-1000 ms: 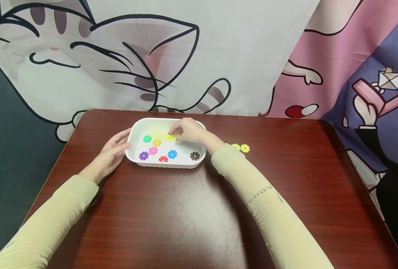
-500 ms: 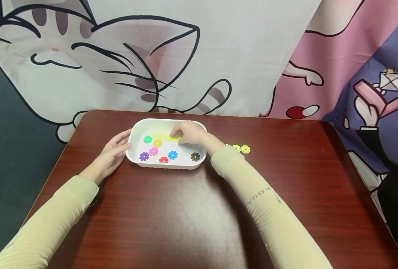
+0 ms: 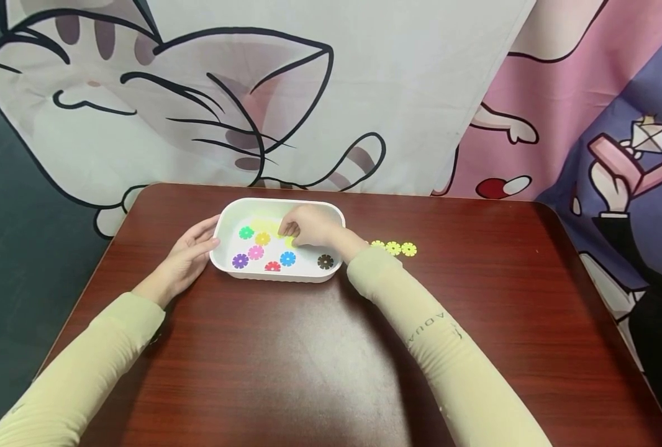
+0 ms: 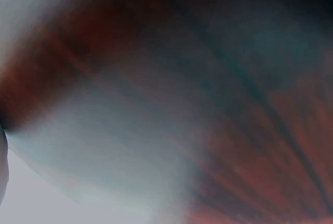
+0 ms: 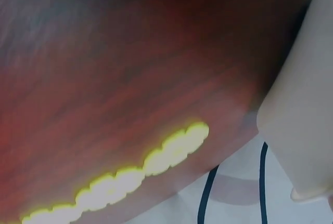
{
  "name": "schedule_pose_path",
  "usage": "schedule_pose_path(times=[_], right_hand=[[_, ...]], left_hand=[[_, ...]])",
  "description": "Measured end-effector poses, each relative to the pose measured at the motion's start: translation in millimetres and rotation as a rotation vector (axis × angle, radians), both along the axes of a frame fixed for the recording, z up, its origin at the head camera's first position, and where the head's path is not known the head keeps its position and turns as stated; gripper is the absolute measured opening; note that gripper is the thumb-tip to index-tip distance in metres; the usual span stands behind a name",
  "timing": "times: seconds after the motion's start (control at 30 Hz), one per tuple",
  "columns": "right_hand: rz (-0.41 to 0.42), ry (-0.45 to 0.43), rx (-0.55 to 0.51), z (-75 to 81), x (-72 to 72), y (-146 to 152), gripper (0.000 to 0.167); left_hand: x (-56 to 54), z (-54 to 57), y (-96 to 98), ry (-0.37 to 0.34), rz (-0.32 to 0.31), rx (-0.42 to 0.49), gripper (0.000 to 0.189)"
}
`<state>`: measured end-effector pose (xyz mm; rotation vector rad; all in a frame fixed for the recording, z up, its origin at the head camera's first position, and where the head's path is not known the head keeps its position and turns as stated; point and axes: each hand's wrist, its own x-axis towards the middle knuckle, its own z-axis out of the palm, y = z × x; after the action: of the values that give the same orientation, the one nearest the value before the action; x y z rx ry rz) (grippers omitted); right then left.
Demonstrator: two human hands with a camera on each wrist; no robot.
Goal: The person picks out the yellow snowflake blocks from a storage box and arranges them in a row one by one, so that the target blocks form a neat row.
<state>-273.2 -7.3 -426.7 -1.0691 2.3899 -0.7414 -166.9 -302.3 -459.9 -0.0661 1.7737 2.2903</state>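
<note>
A white tray (image 3: 277, 277) sits near the table's far edge with flower-shaped plastic discs in several colours inside. At its left end, my left hand (image 3: 182, 257) grips the tray, thumb at the rim and fingers along the outer wall. My right hand (image 3: 311, 225) reaches into the tray with curled fingers, pinching a yellow flower-shaped disc (image 3: 289, 242) at the fingertips. More yellow discs (image 3: 262, 225) lie by the back wall, partly behind the fingers. Around them are a green disc (image 3: 246, 232), a blue disc (image 3: 287, 258) and a black disc (image 3: 325, 261).
A row of yellow discs (image 3: 393, 248) lies on the brown table (image 3: 286, 360) right of the tray, partly behind the right forearm. In the right wrist view this yellow row (image 5: 109, 188) looks overexposed. A cartoon cat curtain (image 3: 409, 93) hangs behind.
My right hand has shifted slightly down and left inside the tray, and a yellow disc now shows apart from the others at its fingertips. My left hand keeps its place on the tray.
</note>
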Motion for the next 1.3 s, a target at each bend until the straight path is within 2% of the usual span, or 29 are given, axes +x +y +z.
schedule_pose_path(times=[0.3, 0.57, 0.8, 1.1, 1.3], right_hand=[[0.004, 0.008, -0.014, -5.6, 1.6, -4.2, 0.026], [0.009, 0.041, 0.019, -7.9, 2.2, -4.7, 0.024], [0.01, 0.024, 0.004, -8.9, 1.5, -4.0, 0.022], [-0.023, 0.006, -0.017, -5.6, 0.9, -4.4, 0.015], [-0.049, -0.039, -0.066, -5.2, -0.3, -4.5, 0.013]], left_hand=[[0.5, -0.2, 0.2, 0.01, 0.004, 0.011, 0.053], [0.6, 0.9, 0.7, 0.002, -0.004, -0.003, 0.061], [0.5, -0.8, 0.5, 0.006, 0.01, -0.021, 0.058], [0.4, -0.6, -0.2, 0.018, 0.004, 0.006, 0.054], [0.9, -0.7, -0.3, 0.011, 0.003, 0.011, 0.057]])
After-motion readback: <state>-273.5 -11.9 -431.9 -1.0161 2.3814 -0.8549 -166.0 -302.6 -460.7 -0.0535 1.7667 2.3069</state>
